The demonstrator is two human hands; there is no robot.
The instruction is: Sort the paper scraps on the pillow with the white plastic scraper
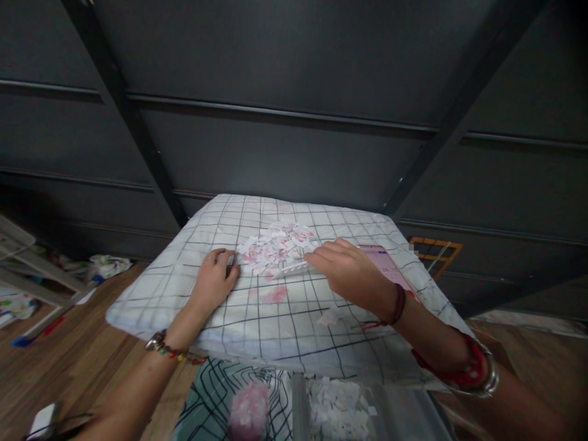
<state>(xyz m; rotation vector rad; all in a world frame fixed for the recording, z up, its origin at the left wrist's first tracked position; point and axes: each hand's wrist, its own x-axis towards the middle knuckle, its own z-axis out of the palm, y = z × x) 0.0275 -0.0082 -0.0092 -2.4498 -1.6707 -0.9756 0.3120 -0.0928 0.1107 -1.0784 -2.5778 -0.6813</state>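
Paper scraps (274,241) left piled loose on surface (298,340), others already in bin (301,407) below; right hand (342,266) pinching white strip (290,268), left hand (215,272) beside pile, fingers relaxed, holding nothing.

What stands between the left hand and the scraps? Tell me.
Nothing visible: the left hand is on the checked cloth, close beside the scraps. The white strip in the right hand is at their near edge, out of that path.
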